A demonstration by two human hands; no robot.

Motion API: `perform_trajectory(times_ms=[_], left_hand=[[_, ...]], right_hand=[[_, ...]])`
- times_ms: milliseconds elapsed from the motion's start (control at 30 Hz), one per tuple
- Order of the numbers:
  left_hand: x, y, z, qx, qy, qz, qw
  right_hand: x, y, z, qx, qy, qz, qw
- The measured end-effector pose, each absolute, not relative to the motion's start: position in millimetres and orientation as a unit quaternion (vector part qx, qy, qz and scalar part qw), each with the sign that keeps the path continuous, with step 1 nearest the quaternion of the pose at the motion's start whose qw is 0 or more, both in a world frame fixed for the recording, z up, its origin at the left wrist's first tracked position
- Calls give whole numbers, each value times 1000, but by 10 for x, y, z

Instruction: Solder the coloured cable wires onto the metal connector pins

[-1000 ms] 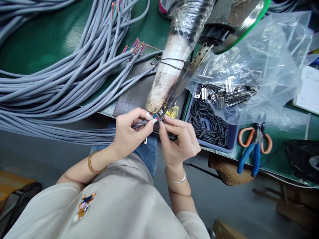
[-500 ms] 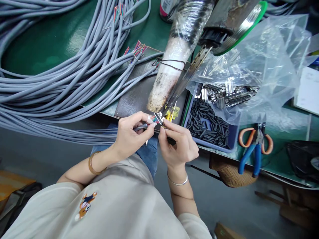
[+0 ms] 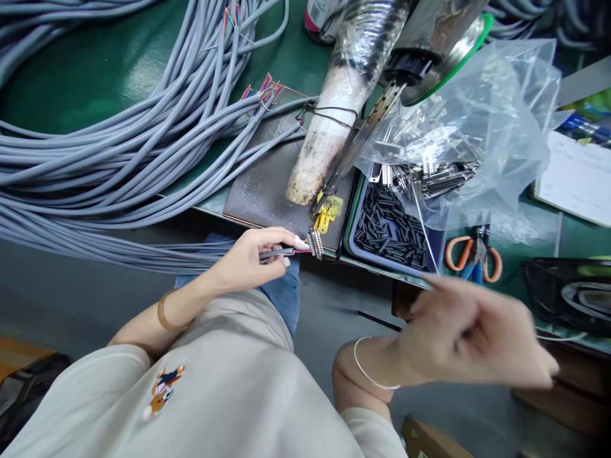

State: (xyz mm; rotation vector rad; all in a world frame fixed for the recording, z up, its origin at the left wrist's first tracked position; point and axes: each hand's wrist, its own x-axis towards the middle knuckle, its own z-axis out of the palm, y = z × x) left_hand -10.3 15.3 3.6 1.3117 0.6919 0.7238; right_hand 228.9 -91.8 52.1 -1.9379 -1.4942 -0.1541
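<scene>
My left hand (image 3: 252, 257) is closed in a pinch on a grey cable (image 3: 277, 253). Red and green wires fan out of the cable's stripped end. A metal multi-pin connector (image 3: 315, 244) sits at those wires, just past my fingertips. Far to the right, my right hand (image 3: 477, 331) is blurred, with its fingers drawn together. A thin silvery solder wire (image 3: 426, 229) runs down to its fingertips from the direction of a green-rimmed reel (image 3: 449, 73). Above the connector, the tip of a soldering iron (image 3: 329, 187) points down beside a yellow piece (image 3: 324, 219).
Bundles of grey cable (image 3: 119, 172) cover the left of the green bench. A blue tray (image 3: 353, 245) of short black sleeves (image 3: 391, 229) stands right of the iron, under a clear bag (image 3: 515, 95) with metal connectors (image 3: 443, 181). Orange-handled pliers (image 3: 494, 264) lie farther right.
My right hand has left the connector and swung far right, below the pliers, with the thin wire at its fingers. My left hand keeps the cable; the connector is now turned more upright.
</scene>
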Motion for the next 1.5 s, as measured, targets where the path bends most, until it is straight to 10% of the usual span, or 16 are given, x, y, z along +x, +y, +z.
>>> perform_trajectory(times_ms=[233, 467, 767, 1000, 1500], left_hand=[[-278, 290, 35, 433, 201, 221, 850], [-54, 134, 88, 451, 282, 317, 785], [-98, 197, -4, 467, 297, 358, 752], [8, 136, -39, 505, 353, 400, 678], [75, 37, -9, 598, 410, 426, 541]], right_hand=[[2795, -352, 273, -824, -533, -58, 184], [2913, -55, 271, -864, -488, 38, 118], [2267, -568, 414, -695, -467, -38, 545], [1807, -726, 290, -636, -522, 222, 524], [1628, -657, 122, -659, -544, 162, 493]])
